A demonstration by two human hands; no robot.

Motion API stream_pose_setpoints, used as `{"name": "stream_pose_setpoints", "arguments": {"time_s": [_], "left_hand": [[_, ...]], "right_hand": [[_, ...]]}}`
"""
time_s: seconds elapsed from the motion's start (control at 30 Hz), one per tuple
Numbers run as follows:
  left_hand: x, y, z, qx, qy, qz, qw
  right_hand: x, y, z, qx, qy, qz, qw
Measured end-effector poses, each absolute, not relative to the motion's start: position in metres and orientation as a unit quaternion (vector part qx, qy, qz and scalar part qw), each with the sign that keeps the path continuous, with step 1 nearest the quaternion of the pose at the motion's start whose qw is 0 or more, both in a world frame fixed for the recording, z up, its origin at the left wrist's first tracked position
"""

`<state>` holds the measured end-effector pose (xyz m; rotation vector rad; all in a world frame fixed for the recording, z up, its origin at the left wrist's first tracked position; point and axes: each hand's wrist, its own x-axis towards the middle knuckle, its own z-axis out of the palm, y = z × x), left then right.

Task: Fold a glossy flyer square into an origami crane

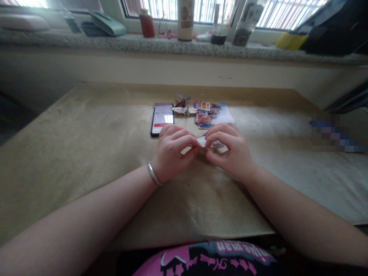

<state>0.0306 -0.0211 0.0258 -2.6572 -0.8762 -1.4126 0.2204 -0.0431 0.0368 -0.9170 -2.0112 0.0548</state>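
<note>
My left hand [172, 151], with a silver bangle at the wrist, and my right hand [230, 149] meet at the middle of the brown table [86, 153]. Both pinch a small folded piece of printed paper [204, 142] between thumbs and fingers, low over the tabletop. Most of the paper is hidden by my fingers. Just beyond my hands lie a finished paper crane [184, 106], a stack of colourful printed sheets [211, 113] and a phone [162, 119] with its screen lit.
A stone window ledge [172, 45] runs along the back with a red cup [147, 23], a tall container [185, 19], jars and a teal pouch [107, 23]. A blurred patch covers something at the table's right edge [339, 132].
</note>
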Motion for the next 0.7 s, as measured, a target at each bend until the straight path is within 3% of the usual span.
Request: {"name": "stream_pose_setpoints", "arguments": {"time_s": [0.7], "left_hand": [[0.0275,-0.0155,0.0219,-0.856,-0.278,-0.43,0.067]], "right_hand": [[0.2213,-0.0402,0.0323,-0.382,-0.81,-0.047,0.442]]}}
